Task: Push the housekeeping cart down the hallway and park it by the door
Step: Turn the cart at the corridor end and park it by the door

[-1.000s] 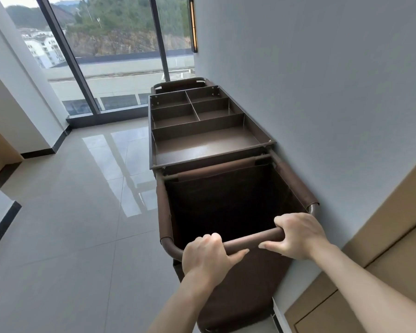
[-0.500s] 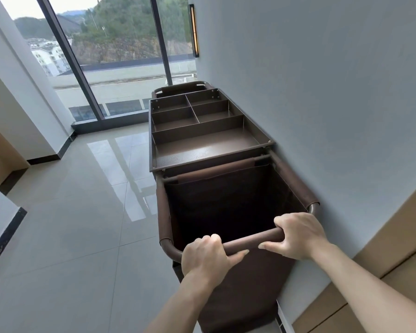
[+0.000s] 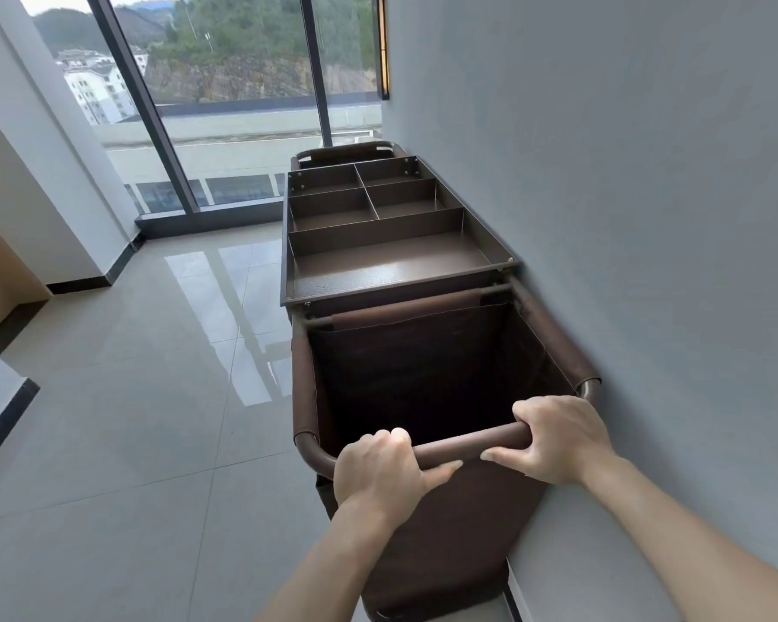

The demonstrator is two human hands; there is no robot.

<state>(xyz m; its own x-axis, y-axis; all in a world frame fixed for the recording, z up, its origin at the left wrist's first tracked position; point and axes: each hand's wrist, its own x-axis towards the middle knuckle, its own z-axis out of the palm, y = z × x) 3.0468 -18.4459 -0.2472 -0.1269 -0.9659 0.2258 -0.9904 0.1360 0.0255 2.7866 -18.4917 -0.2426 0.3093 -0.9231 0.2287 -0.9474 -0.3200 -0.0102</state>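
Brown housekeeping cart [image 3: 396, 258] stands along the grey wall [image 3: 625, 217], gripped at its handle bar [image 3: 468, 444] by both hands.

Left hand [image 3: 380, 469] is curled round the bar near its 9 o'clock end, thumb stretched along the underside; right hand [image 3: 558, 439] wraps the bar's 3 o'clock end, fingers over the top and thumb beneath. Directly past the bar hangs the dark fabric bag [image 3: 423, 379], and at 12 o'clock from it sits the divided tray top [image 3: 387, 262], its compartments bare metal. The cart's right flank runs just beside the wall. Glossy floor tiles [image 3: 131, 397] spread toward 9 o'clock, and tall windows [image 3: 225, 105] close the hallway at 11 o'clock beyond the cart's far end.
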